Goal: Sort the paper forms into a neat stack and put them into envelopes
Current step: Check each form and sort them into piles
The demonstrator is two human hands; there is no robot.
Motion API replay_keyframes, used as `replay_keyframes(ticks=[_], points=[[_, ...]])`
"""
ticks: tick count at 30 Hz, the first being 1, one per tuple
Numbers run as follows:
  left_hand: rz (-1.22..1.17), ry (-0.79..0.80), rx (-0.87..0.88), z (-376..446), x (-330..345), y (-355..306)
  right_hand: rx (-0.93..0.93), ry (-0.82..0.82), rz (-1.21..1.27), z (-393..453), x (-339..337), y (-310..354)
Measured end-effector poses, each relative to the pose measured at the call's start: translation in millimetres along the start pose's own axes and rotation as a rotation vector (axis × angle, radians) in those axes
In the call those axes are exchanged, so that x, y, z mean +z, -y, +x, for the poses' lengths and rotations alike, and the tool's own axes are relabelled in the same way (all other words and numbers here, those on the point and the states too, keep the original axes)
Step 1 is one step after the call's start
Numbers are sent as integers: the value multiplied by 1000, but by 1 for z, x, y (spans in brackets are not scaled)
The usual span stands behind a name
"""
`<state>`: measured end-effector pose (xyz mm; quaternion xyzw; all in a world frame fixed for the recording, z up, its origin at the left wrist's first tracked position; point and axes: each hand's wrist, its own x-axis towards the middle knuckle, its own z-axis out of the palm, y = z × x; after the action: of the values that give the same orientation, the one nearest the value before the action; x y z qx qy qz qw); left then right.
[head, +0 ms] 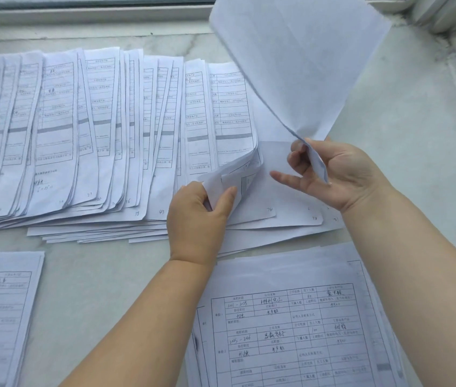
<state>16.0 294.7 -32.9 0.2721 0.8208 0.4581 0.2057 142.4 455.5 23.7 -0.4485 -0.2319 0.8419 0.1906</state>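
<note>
Sorting thin white printed paper forms (115, 129) fanned across a pale marble sill (416, 135).
Right hand (330, 174) pinched a limp lifted sheet (299, 65) by its corner; left hand (196, 219) gripped curling corners, best held at edges.

So basically a long fan of forms (87, 135) is spread across the back half of the sill (104, 289), running from the left edge toward the middle, each sheet overlapped by the next. At the fan's right end, a corner of sheets is pinched up by the left hand (196, 216). Just right of that, a lifted sheet (299, 60) is held above the fan by the right hand (330, 174), reaching up toward the back edge. A second stack (291, 331) is laid at the front right, under both forearms. A third stack (0, 311) is parked at the front left corner, well apart from the second.
</note>
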Motion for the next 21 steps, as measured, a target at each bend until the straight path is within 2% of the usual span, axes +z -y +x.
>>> replay_keyframes(ticks=[4,10,13,15,18,19,21], points=[[61,9,55,-1,0,-1,-3,-31,-118,-7,1,2],[337,107,389,-10,-2,-2,49,80,-145,-5,17,-12],[269,130,449,-12,-5,0,48,127,-116,-7,31,-14],[203,129,394,-10,-10,3,23,127,-30,-10,37,-10],[305,51,366,-3,-18,10,-129,-81,-67,-22,33,9],[355,38,381,-2,-20,10,-211,-179,-151,-29,25,18],[254,-7,292,-4,-25,10,-374,-320,-360,-46,-2,35]])
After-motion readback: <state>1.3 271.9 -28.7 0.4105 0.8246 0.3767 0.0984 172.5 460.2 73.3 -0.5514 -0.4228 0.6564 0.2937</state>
